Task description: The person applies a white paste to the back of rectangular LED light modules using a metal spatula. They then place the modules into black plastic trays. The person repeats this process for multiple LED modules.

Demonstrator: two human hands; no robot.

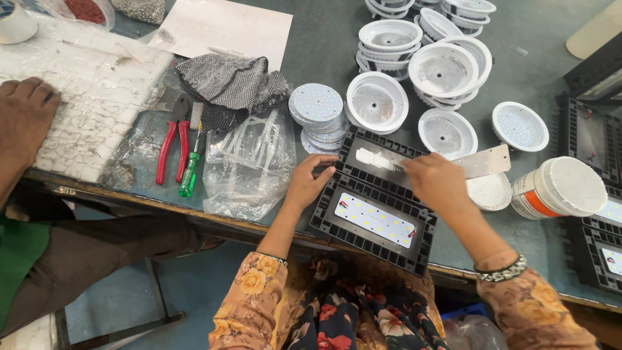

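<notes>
Hands at work over a black ribbed floodlight housing (372,217) lying at the near edge of the counter (324,52). Left hand (308,181) rests on the housing's left rim, fingers (322,174) curled lightly against the black frame, steadying it. Right hand (437,183) hovers over the housing's upper right part, fingers closed around a flat metal strip (483,162) that works as a spatula; a smear of white paste (374,158) lies on the grey plate in the housing's upper half. White LED board (374,219) sits in the lower half of the housing.

Just right of the housing: a tub of white paste (560,188) tipped on its side, with a round white lid (489,192) between tub and housing. Beyond the housing, a stack of round LED discs (316,110) and many white round lamp shells (414,71) (some stacked, some single). Left of the housing: a crumpled clear plastic bag (249,165), then a green-handled screwdriver (189,172) and red-handled pliers (172,146). Further left still, another person's hand (24,120) rests on a white foam sheet (84,97). More black housings (593,249) lie to the right of the tub.
</notes>
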